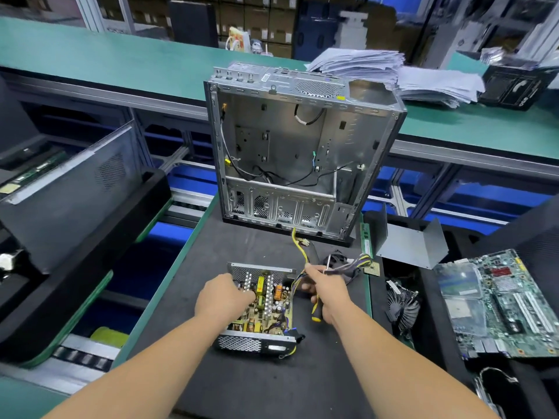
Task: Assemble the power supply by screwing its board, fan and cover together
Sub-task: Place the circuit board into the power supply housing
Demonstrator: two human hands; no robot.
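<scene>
Head view, board: the open metal power supply box with its tan circuit board (261, 306) lies on the black mat of the table (242, 388).
Left hand (223, 294): fingers laid flat on the board, pinning it.
Right hand (328, 290): grip clamped round a yellow-and-black screwdriver (316, 309).
Advice: keep pressing so the holes line up, and lift the cable bundle (348, 267) clear before driving.

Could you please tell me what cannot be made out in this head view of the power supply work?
- Left hand covers the near-left part of the power supply board; whether a screw sits there is hidden.
- Screwdriver tip is hidden behind the right hand and the cable bundle.
- Lettering on the board's parts is too small to read.
- Fan is partly dark; its wiring cannot be traced.
- The motherboard is partly covered by a clear bag.
</scene>
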